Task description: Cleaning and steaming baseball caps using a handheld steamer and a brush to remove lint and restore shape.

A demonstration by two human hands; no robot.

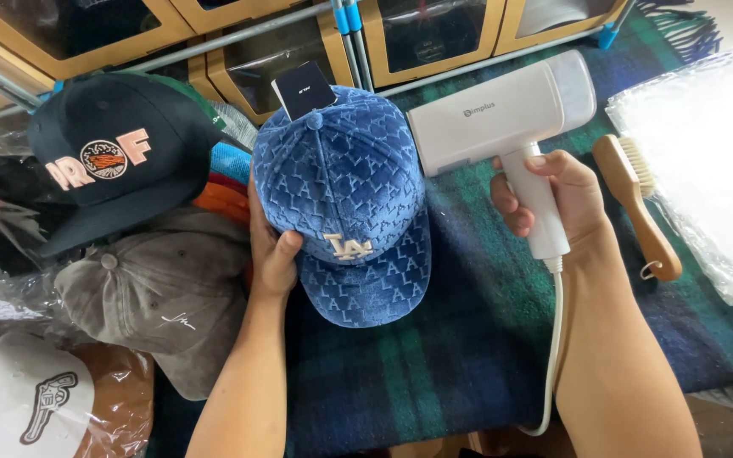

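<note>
My left hand [271, 254] grips a blue velvet cap [345, 203] by its left side, holding it up with the brim toward me. A dark tag [303, 89] sticks out at the cap's top. My right hand [557, 199] is closed around the handle of a white handheld garment steamer [506, 119]. The steamer's head points left and sits close to the cap's right side. Its white cord [556, 339] hangs down along my right forearm.
A green and blue plaid blanket [468, 339] covers the surface. A wooden brush [638, 203] and clear plastic bags [706, 153] lie to the right. A navy cap [116, 157], a grey-brown cap [163, 297] and a white cap [23, 399] pile at left. Wooden-framed boxes [282, 47] stand behind.
</note>
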